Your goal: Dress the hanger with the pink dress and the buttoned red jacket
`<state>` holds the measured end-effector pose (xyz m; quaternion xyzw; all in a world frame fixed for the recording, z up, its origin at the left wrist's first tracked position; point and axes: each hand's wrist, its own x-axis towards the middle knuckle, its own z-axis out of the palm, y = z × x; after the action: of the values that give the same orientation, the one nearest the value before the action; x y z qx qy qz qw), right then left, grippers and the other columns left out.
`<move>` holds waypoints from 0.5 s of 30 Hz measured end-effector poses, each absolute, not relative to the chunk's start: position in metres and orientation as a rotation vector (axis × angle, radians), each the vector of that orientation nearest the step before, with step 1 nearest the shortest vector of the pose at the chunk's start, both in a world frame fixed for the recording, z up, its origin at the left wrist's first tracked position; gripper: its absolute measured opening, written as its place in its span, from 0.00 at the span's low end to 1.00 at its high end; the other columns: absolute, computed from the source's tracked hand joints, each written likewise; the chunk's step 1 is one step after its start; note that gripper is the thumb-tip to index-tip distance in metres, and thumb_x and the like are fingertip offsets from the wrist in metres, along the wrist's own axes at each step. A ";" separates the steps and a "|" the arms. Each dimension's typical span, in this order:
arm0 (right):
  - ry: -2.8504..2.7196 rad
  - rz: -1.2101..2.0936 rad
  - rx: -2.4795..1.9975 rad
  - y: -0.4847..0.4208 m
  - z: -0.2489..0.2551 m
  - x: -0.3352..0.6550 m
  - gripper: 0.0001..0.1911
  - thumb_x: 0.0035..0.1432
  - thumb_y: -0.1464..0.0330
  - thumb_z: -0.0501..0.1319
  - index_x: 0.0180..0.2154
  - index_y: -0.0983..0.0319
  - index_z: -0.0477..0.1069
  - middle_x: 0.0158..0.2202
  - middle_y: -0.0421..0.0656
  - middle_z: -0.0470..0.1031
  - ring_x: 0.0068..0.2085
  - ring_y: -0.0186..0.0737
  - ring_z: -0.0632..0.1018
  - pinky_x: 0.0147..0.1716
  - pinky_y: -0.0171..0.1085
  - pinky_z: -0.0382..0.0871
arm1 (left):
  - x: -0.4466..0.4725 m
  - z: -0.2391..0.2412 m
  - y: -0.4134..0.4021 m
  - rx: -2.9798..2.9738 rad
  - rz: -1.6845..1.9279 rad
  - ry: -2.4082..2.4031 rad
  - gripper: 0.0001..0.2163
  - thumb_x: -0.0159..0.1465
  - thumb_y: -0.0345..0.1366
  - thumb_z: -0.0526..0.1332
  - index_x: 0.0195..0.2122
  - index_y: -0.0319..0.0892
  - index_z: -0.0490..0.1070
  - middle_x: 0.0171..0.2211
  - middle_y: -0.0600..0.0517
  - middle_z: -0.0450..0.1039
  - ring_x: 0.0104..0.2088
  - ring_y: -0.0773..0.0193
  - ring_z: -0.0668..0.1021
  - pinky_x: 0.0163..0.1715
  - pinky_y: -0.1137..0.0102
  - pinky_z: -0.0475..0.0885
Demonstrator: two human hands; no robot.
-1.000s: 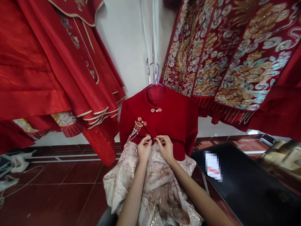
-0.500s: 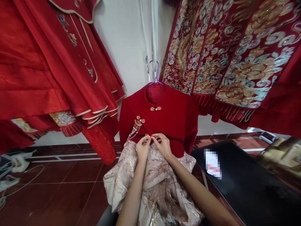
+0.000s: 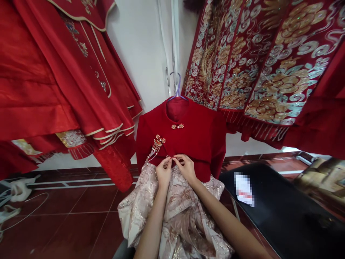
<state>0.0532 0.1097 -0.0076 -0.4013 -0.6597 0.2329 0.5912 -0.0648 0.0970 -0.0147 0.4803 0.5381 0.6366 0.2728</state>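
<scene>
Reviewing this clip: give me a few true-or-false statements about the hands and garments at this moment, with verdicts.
1. The left hand and the right hand both pinch the front lower edge of the red jacket. True.
2. The jacket hangs from a purple hanger. True.
3. The tasselled ornament is pinned above the right hand. False: it hangs above the left hand, towards the picture's left.
4. The skirt under the jacket is plain black. False: it is pale fabric with a floral pattern.
5. Neither hand touches the black surface at the right. True.
</scene>
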 end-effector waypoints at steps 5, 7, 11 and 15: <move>-1.564 0.511 -0.933 0.114 -0.009 0.053 0.10 0.60 0.63 0.58 0.39 0.60 0.74 0.36 0.44 0.75 0.35 0.37 0.76 0.32 0.34 0.74 | -0.068 -0.013 0.100 1.458 1.654 1.532 0.09 0.59 0.35 0.61 0.39 0.39 0.77 0.37 0.44 0.79 0.34 0.62 0.79 0.37 0.67 0.74; -1.587 0.495 -0.930 0.117 -0.010 0.053 0.10 0.61 0.64 0.58 0.40 0.60 0.74 0.37 0.44 0.75 0.35 0.37 0.76 0.33 0.34 0.75 | -0.071 -0.014 0.103 1.516 1.647 1.534 0.09 0.60 0.35 0.61 0.38 0.39 0.77 0.38 0.45 0.78 0.34 0.63 0.79 0.35 0.68 0.74; -1.602 0.467 -0.938 0.121 -0.015 0.052 0.10 0.62 0.64 0.56 0.41 0.60 0.73 0.38 0.45 0.74 0.35 0.38 0.76 0.34 0.36 0.75 | -0.075 -0.016 0.108 1.604 1.622 1.524 0.08 0.61 0.35 0.60 0.38 0.40 0.76 0.39 0.45 0.76 0.34 0.63 0.77 0.34 0.68 0.74; -1.605 0.462 -0.956 0.122 -0.017 0.051 0.10 0.62 0.65 0.56 0.41 0.60 0.72 0.39 0.46 0.74 0.37 0.39 0.76 0.37 0.38 0.75 | -0.073 -0.017 0.107 1.677 1.594 1.564 0.07 0.61 0.33 0.59 0.37 0.41 0.75 0.38 0.46 0.74 0.35 0.63 0.76 0.34 0.68 0.74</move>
<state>0.0507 0.1218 -0.0166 -0.4074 -0.6842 0.1971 0.5719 -0.0732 0.1071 -0.0168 0.5914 0.5516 0.5620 0.1737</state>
